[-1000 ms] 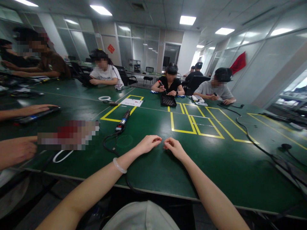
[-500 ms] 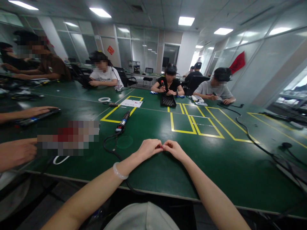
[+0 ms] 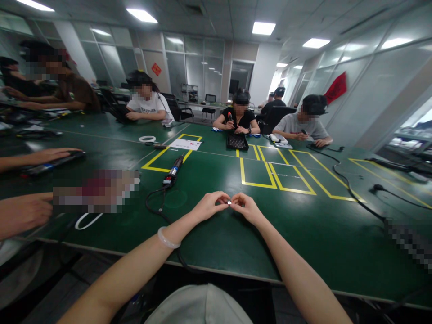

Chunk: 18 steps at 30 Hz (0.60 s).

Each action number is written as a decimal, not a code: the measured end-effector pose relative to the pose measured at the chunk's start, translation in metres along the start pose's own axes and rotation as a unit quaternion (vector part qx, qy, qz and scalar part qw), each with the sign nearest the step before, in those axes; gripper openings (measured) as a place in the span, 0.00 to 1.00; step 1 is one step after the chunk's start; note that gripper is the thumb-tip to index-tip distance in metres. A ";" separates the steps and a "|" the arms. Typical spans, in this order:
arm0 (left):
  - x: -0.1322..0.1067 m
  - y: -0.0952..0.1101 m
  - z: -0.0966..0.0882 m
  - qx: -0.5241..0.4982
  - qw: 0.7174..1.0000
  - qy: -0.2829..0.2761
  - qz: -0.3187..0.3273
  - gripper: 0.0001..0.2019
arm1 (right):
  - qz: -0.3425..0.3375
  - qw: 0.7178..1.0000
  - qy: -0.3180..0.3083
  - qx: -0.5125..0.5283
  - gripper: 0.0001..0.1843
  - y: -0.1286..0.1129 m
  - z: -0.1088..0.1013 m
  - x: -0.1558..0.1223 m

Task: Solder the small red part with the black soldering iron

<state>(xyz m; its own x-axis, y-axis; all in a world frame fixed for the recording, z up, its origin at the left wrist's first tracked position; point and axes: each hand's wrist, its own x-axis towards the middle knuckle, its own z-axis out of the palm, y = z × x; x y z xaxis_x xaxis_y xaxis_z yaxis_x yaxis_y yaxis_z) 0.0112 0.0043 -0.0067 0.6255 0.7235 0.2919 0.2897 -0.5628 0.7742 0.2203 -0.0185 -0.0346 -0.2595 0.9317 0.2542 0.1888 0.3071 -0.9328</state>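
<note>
Just above the green tabletop, my left hand and my right hand meet fingertip to fingertip. Pinched between them is a small shiny white piece, too small for me to tell its kind. Thumb and forefinger of each hand press on it from opposite sides. A pale bracelet circles my left wrist. To the left of my hands lies an electric screwdriver with a dark cable.
Yellow tape outlines mark the green table. A printed sheet and a white cable ring lie farther back. Co-workers sit across; one has a black tray. At left, another person's hand rests near a blurred-out item. Black cables run at right.
The small piece now shows a bright white face where a bit of red showed before. My fingers have shifted slightly around it, both hands still together.
</note>
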 end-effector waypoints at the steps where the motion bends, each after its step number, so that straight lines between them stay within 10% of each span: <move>1: 0.000 -0.001 0.001 -0.010 1.000 0.001 0.000 0.13 | -0.006 1.000 0.002 0.000 0.16 0.000 0.000 0.000; 18: -0.001 0.007 -0.002 0.015 1.000 0.009 0.005 0.11 | 0.017 0.999 -0.002 0.051 0.18 0.003 0.001 0.000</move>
<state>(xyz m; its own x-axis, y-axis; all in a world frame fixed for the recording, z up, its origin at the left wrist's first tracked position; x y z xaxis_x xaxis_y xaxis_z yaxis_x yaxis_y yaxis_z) 0.0110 0.0007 -0.0003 0.6146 0.7254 0.3100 0.3056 -0.5813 0.7542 0.2198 -0.0173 -0.0377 -0.2592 0.9403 0.2206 0.1009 0.2535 -0.9620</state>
